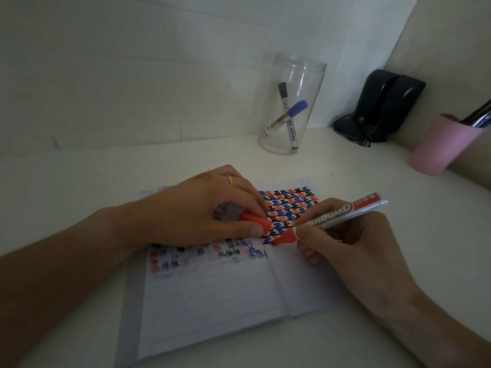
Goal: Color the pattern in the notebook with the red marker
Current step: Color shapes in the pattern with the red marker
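Note:
An open lined notebook lies on the white desk. Its right page carries a pattern of red, blue and black shapes; faint bleed-through shows on the left page. My right hand grips the uncapped red marker, whose red tip touches the lower left edge of the pattern. My left hand rests on the notebook's upper left and holds the marker's red cap between thumb and fingers. A yellow ring sits on one finger.
A clear plastic cup with a black and a blue marker stands behind the notebook. A black device sits in the back right corner. A pink cup with pens is at the far right. White walls close the back.

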`<move>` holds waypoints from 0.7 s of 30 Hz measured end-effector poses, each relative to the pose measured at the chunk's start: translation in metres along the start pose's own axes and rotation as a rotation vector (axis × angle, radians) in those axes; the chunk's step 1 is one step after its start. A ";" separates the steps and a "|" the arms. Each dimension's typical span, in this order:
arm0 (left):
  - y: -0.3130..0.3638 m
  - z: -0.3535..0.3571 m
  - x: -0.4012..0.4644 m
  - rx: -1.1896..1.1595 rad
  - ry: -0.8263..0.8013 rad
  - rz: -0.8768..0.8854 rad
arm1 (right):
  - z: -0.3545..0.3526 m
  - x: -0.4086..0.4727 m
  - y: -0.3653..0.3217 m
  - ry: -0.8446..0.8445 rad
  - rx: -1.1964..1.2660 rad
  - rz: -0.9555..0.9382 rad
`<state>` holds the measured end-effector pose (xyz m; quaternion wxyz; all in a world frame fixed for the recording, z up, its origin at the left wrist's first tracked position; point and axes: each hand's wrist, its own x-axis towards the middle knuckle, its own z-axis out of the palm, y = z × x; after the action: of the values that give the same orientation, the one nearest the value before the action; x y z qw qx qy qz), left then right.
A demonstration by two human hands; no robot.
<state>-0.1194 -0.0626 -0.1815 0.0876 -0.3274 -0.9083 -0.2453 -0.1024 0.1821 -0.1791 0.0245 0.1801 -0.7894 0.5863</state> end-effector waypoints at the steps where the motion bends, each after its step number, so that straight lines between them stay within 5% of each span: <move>1: 0.000 0.000 0.000 -0.003 -0.003 0.000 | 0.000 0.000 0.000 -0.003 0.011 0.002; 21: 0.000 -0.001 0.000 0.002 -0.012 -0.008 | -0.002 0.000 0.002 -0.018 0.043 -0.006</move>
<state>-0.1192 -0.0628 -0.1809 0.0812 -0.3253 -0.9103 -0.2429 -0.1037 0.1843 -0.1801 0.0153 0.1879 -0.7763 0.6015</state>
